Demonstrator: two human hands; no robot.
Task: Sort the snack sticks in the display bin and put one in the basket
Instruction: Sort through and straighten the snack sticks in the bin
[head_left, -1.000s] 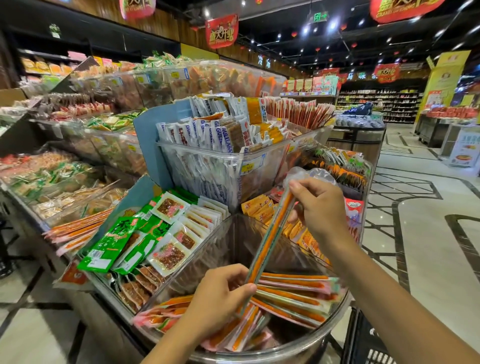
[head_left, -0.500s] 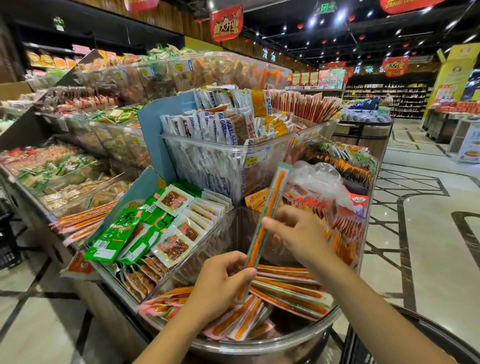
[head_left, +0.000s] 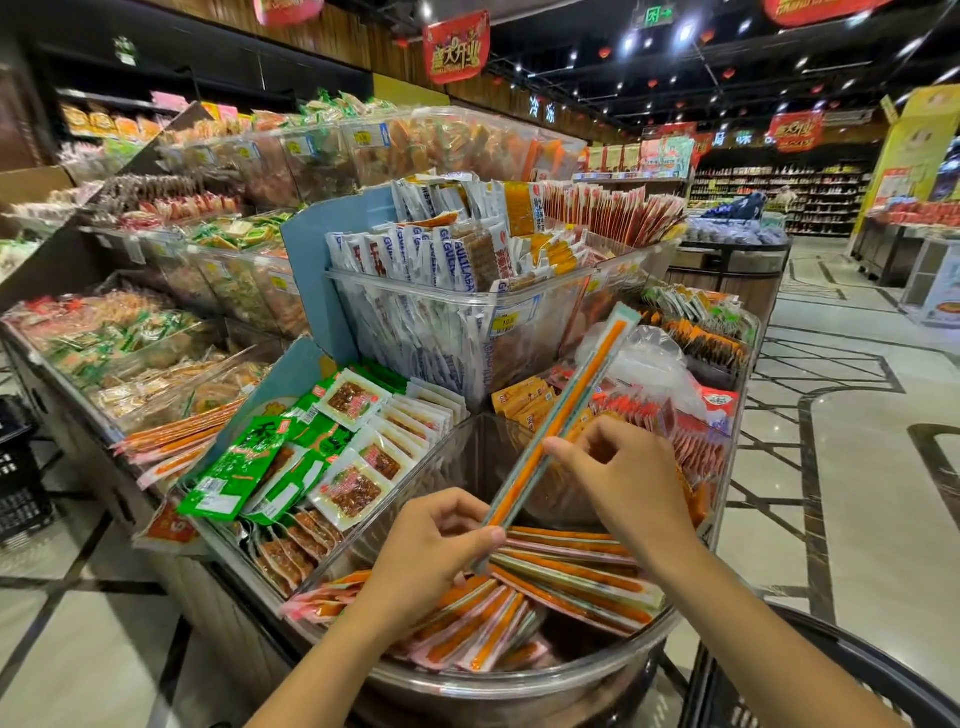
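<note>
A long orange snack stick (head_left: 582, 395) in a pale green wrapper stands tilted above the clear display bin (head_left: 519, 680). My left hand (head_left: 431, 551) pinches its lower end between thumb and fingers. My right hand (head_left: 623, 478) pinches it near the middle. Several more orange and pink snack sticks (head_left: 566, 577) lie in a loose fan on the bin's bottom. The black basket (head_left: 852, 670) shows at the lower right, just right of the bin.
Green and white snack packets (head_left: 311, 457) fill the compartment to the left. A clear tub of white-wrapped snacks (head_left: 457, 332) stands behind the bin. Red packets (head_left: 696, 447) crowd the right side. A black crate (head_left: 21, 483) sits at far left. The tiled aisle floor (head_left: 857, 467) lies to the right.
My right hand slid down the stick from its top end to its middle. The stick stayed upright and tilted, my left hand still pinching its lower end. The camera shifted slightly.
</note>
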